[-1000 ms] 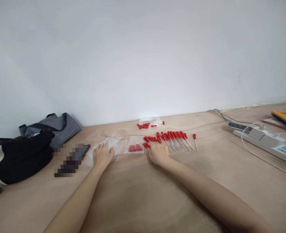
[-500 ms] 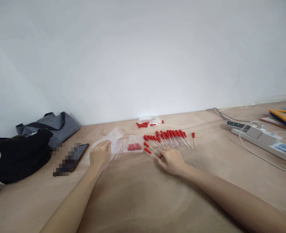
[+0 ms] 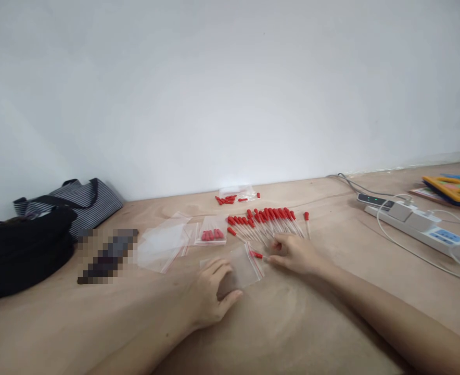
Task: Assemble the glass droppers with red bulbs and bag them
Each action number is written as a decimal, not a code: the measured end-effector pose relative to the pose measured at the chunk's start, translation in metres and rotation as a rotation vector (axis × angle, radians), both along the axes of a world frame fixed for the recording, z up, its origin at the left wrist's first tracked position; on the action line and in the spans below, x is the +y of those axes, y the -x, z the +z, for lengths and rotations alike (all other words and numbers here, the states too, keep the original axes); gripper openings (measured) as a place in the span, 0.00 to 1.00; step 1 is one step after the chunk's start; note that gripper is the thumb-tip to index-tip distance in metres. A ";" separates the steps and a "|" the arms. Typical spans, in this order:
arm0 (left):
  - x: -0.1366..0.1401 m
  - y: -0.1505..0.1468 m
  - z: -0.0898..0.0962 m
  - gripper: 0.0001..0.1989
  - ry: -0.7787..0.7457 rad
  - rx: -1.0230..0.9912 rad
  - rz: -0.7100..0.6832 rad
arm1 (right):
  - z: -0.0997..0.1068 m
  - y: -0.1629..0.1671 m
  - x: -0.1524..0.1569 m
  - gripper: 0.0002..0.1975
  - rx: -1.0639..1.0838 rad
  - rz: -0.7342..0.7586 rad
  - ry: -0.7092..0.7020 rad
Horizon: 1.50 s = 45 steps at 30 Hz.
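My left hand [image 3: 210, 294] holds a small clear zip bag [image 3: 241, 265] low over the table, fingers and thumb curved round its near-left side. The bag's red-striped mouth faces right. My right hand [image 3: 298, 252] pinches the glass stem of a dropper [image 3: 257, 255], whose red bulb points left at the bag's mouth; I cannot tell whether it is inside. Behind the right hand lies a row of red-bulbed droppers [image 3: 272, 216]. A filled bag [image 3: 213, 235] with several red bulbs showing sits to the left of the row, beside a pile of flat zip bags [image 3: 162, 242].
Against the wall lie more loose red bulbs [image 3: 226, 199] and a clear bag [image 3: 235, 191]. A blurred-out phone [image 3: 111, 255] and a striped bag [image 3: 97, 205] are on the left. A power strip [image 3: 421, 221] with cables and a yellow-edged item [image 3: 450, 192] occupy the right.
My left hand has moved right and nearer from the bag pile, bringing a zip bag. My right hand has lifted a dropper from the row's left end and shifted right slightly.
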<state>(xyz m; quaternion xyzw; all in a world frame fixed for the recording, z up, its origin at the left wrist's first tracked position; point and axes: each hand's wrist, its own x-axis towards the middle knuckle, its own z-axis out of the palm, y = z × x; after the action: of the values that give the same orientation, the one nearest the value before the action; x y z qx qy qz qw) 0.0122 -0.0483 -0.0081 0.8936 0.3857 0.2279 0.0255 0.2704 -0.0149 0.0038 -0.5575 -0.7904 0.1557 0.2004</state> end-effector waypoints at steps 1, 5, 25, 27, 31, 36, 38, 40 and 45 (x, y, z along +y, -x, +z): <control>0.002 -0.002 0.001 0.20 0.034 -0.013 0.029 | 0.000 0.004 0.003 0.10 0.026 0.003 0.014; 0.011 -0.012 -0.002 0.35 0.189 0.026 0.075 | -0.007 0.022 0.011 0.12 0.033 0.027 0.083; 0.015 -0.004 -0.017 0.36 0.234 -0.001 0.072 | -0.032 0.010 0.019 0.16 1.097 -0.143 0.040; 0.015 -0.004 -0.017 0.36 0.234 -0.009 0.067 | -0.032 0.013 0.018 0.17 1.115 -0.174 -0.009; 0.015 -0.005 -0.015 0.36 0.233 -0.002 0.059 | -0.031 0.016 0.016 0.17 1.142 -0.191 -0.071; 0.014 -0.006 -0.013 0.35 0.271 0.009 0.089 | -0.032 0.029 0.011 0.21 1.187 -0.160 -0.026; 0.014 -0.007 -0.012 0.35 0.275 -0.005 0.091 | -0.033 0.034 0.007 0.22 1.214 -0.139 0.016; 0.014 -0.007 -0.012 0.35 0.282 0.001 0.091 | -0.034 0.038 0.003 0.22 1.230 -0.104 0.095; 0.015 -0.009 -0.009 0.33 0.267 0.034 0.030 | -0.033 0.036 -0.005 0.21 1.092 -0.015 0.293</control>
<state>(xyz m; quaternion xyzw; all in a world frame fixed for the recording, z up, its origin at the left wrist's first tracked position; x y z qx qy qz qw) 0.0211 -0.0333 -0.0166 0.8802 0.4263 0.1597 0.1343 0.2340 -0.0200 -0.0291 -0.4234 -0.5382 0.5282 0.5020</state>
